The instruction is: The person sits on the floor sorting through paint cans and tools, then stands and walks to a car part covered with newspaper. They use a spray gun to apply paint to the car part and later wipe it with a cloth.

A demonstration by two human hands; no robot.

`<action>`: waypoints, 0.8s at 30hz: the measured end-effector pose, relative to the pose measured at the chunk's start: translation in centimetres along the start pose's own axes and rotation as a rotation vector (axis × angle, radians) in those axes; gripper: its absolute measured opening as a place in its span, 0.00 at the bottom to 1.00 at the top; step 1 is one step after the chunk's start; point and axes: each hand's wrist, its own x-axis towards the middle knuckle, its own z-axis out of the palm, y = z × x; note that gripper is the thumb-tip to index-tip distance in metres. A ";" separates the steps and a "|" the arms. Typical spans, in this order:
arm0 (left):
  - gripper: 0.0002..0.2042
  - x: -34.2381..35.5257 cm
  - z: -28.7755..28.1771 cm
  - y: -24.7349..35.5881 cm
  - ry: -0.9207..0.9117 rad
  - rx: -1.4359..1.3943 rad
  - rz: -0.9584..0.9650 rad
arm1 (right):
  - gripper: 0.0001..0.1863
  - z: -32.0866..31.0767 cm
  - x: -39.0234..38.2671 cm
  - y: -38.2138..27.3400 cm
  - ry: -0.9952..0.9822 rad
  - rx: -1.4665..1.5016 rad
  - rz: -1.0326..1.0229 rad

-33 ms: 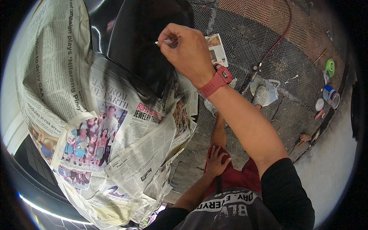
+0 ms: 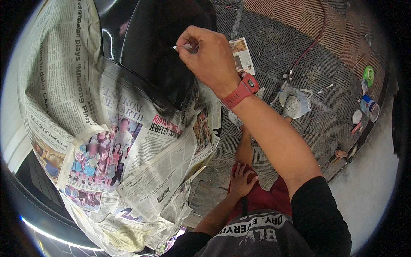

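My right hand [image 2: 207,55], with a red watch [image 2: 242,90] at the wrist, is over a glossy black car body panel [image 2: 158,38]. Its thumb and fingers pinch a small whitish scrap [image 2: 185,46]; whether this is paper or tape I cannot make out. Sheets of newspaper [image 2: 141,171], joined with pale tape [image 2: 90,133], cover the bodywork around the black panel. Down on my thigh, over red shorts [image 2: 278,195], my left hand [image 2: 243,180] lies flat with its fingers apart, holding nothing.
Ribbed dark mats [image 2: 261,25] cover the floor. A thin red hose [image 2: 314,45] runs across them to a metal fitting [image 2: 286,77] near my feet. At the right edge stand a blue can [image 2: 369,107], a round lid [image 2: 356,116] and a green round item [image 2: 368,75].
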 end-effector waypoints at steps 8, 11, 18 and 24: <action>0.24 0.4 -0.5 0.0 -0.081 -0.006 -0.034 | 0.05 -0.2 0.0 -0.1 0.000 -0.018 0.001; 0.25 0.4 -0.8 0.2 -0.098 -0.003 -0.047 | 0.05 -0.1 0.0 -0.1 0.002 -0.016 -0.005; 0.25 0.4 -0.8 0.1 -0.102 -0.008 -0.049 | 0.05 0.1 0.1 -0.2 0.011 -0.015 -0.013; 0.25 0.5 -1.0 0.2 -0.101 -0.004 -0.052 | 0.05 -0.2 0.3 -0.7 0.021 -0.003 0.012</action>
